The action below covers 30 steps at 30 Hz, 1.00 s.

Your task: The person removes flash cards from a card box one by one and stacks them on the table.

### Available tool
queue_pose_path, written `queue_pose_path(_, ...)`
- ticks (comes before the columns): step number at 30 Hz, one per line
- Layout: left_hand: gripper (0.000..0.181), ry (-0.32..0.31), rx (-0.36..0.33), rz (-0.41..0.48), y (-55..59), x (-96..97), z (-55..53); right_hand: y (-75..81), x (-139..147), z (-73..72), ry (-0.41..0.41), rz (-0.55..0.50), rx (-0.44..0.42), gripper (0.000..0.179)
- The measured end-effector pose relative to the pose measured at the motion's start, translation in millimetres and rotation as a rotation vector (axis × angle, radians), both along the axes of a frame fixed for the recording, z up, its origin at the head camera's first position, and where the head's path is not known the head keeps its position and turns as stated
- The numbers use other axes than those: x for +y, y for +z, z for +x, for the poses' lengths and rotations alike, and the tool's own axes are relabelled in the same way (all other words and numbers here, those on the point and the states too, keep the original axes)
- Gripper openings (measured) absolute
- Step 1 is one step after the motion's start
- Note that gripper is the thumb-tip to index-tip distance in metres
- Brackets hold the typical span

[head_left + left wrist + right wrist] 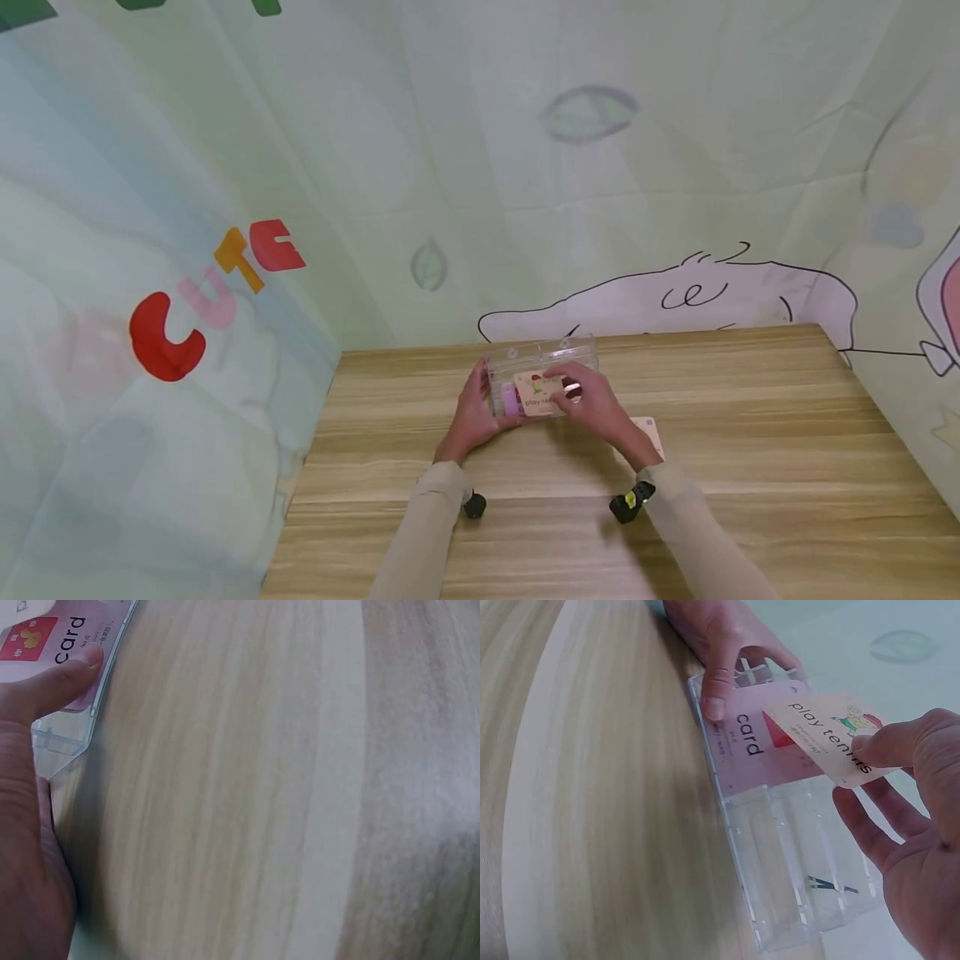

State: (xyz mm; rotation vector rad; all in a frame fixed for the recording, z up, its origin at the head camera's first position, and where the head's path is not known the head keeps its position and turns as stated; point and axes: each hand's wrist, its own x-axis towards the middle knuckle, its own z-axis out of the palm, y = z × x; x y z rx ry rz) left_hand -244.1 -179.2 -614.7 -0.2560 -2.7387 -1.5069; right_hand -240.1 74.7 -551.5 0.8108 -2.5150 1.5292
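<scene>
My left hand [472,418] holds a clear plastic box [761,855] by its left end, tilted up over the table. Inside the box's left part lies a pink card [739,761] printed "card" with a red picture, and the left thumb [71,679] presses on its edge. Between thumb and fingers, my right hand [597,406] pinches a cream card [821,731] reading "play tennis", with a cartoon figure. That cream card overlaps the pink card in the head view. The box's right part shows clear dividers and no card in the right wrist view.
Another pale card [649,432] lies on the wooden table [750,467], partly hidden beneath the right forearm. A printed curtain [450,167] hangs behind the table's back edge and along both sides. Black wrist cameras [474,505] sit on both wrists.
</scene>
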Motion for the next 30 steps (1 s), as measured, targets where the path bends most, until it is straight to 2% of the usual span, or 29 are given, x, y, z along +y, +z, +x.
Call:
queue_pose_path(7, 0.133, 0.01, -0.024, -0.021, 1.4, 1.6, 1.5, 12.0, 17, 4.1, -0.033, 0.049, -0.056, 0.041)
queue_pose_path(11, 0.133, 0.011, -0.011, -0.007, 1.5, 1.9, 2.1, 14.3, 31, 5.0, -0.051, 0.066, -0.078, 0.043)
queue_pose_path(22, 0.132, 0.017, -0.015, -0.018, 1.0, 1.7, 1.8, 6.5, 80, 13.4, -0.077, 0.093, -0.091, 0.049)
queue_pose_path(30, 0.131, 0.022, -0.016, -0.015, 1.3, 2.4, 2.3, -3.1, 108, 25.5, -0.12, 0.133, -0.167, 0.05)
